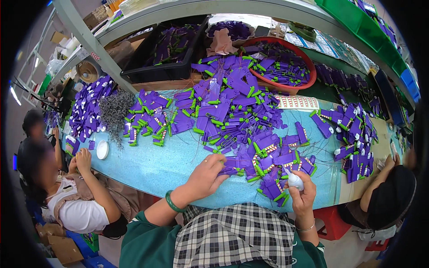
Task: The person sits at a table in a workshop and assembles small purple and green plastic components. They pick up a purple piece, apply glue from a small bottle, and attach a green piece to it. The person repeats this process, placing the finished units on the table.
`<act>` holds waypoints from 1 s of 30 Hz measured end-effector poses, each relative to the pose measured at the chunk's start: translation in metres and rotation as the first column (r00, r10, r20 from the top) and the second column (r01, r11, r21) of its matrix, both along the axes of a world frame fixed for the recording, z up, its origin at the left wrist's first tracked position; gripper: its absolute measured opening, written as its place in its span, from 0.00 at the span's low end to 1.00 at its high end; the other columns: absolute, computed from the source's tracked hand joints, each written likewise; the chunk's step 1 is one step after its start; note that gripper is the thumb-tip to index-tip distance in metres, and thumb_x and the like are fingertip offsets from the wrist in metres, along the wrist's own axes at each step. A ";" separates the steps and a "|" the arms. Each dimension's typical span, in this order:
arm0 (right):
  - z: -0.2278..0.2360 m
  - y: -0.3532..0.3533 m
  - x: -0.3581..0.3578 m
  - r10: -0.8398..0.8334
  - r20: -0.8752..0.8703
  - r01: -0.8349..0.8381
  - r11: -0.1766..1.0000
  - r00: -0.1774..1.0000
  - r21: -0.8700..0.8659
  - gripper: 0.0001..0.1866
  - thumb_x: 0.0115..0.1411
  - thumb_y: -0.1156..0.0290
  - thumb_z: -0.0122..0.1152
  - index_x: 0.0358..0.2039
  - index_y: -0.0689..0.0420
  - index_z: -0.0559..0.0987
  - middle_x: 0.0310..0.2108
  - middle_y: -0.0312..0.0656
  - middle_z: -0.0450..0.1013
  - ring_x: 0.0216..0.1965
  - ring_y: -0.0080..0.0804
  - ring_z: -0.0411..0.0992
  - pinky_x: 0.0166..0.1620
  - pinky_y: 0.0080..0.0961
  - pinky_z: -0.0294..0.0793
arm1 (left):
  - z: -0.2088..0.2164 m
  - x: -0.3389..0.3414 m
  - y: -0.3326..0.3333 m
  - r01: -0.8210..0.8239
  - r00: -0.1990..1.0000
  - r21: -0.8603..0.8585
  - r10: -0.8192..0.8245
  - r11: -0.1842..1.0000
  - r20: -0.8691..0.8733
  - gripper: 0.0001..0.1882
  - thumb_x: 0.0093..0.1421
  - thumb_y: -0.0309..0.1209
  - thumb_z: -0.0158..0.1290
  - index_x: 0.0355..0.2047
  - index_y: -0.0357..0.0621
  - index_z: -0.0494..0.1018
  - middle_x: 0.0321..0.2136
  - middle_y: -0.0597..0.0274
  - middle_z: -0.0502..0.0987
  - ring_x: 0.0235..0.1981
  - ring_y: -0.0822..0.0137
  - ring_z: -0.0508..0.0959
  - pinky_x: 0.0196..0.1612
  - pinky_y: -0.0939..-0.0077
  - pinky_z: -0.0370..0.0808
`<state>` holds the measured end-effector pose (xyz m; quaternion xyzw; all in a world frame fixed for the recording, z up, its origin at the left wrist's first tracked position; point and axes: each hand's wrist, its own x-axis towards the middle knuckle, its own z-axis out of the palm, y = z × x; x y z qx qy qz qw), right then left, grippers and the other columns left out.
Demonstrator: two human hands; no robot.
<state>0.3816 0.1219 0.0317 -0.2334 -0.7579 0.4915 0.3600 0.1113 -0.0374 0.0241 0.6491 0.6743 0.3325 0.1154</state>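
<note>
While the left hand (205,177) pinches a purple plastic piece (229,171) mid-frame, the right hand (305,196) wraps fingers round a white nozzled bottle (294,181), seemingly for aiming.

The left hand (206,174) pinches a purple piece (229,169), which the fingers partly hide, so its exact shape is hard to tell. The right hand (304,196) grips a small white bottle (295,181), its thin nozzle tilted up leftward beside a cluster of purple-and-green parts (270,156). Behind, a larger heap (223,107) spreads across the blue table (134,161), before a red basin (282,89) and a black crate (156,74), both holding purple parts.
</note>
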 end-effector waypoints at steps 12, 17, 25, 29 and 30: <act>0.010 -0.006 -0.023 0.134 0.057 -0.140 0.985 0.989 0.102 0.21 0.51 0.74 0.67 0.45 0.63 0.75 0.35 0.49 0.77 0.33 0.41 0.77 0.37 0.29 0.75 | -0.026 0.014 -0.008 -0.159 0.985 -0.119 0.166 0.980 0.050 0.20 0.48 0.25 0.61 0.40 0.36 0.67 0.39 0.49 0.70 0.42 0.48 0.71 0.45 0.61 0.70; 0.019 -0.012 -0.043 0.237 0.030 -0.238 0.947 0.971 0.214 0.22 0.47 0.76 0.70 0.43 0.62 0.76 0.36 0.48 0.76 0.34 0.40 0.77 0.36 0.29 0.75 | -0.031 0.009 -0.015 -0.122 0.990 -0.050 0.125 0.991 0.066 0.27 0.52 0.22 0.58 0.51 0.39 0.62 0.33 0.53 0.71 0.34 0.55 0.74 0.35 0.69 0.72; 0.032 -0.021 -0.054 0.091 0.030 -0.095 0.910 0.995 0.403 0.23 0.45 0.79 0.70 0.45 0.61 0.76 0.36 0.47 0.71 0.34 0.40 0.72 0.36 0.29 0.73 | 0.002 0.030 -0.001 0.100 0.087 -0.108 0.099 0.989 0.991 0.22 0.62 0.31 0.54 0.54 0.41 0.61 0.39 0.54 0.76 0.35 0.66 0.79 0.38 0.72 0.78; 0.032 -0.023 -0.045 0.000 -0.017 0.008 0.893 1.000 0.451 0.23 0.42 0.81 0.72 0.42 0.60 0.77 0.33 0.44 0.71 0.31 0.36 0.71 0.32 0.26 0.72 | -0.008 0.042 0.013 0.241 0.013 -0.080 0.079 0.967 0.997 0.19 0.65 0.29 0.50 0.53 0.39 0.60 0.41 0.56 0.75 0.37 0.68 0.78 0.39 0.71 0.79; 0.032 -0.023 -0.044 -0.021 -0.025 0.031 0.877 0.999 0.480 0.23 0.42 0.81 0.73 0.41 0.60 0.77 0.32 0.44 0.71 0.31 0.35 0.71 0.31 0.25 0.72 | -0.007 0.043 0.014 0.246 0.006 -0.086 0.087 0.965 0.996 0.20 0.64 0.30 0.50 0.54 0.40 0.59 0.41 0.56 0.75 0.36 0.67 0.78 0.38 0.70 0.79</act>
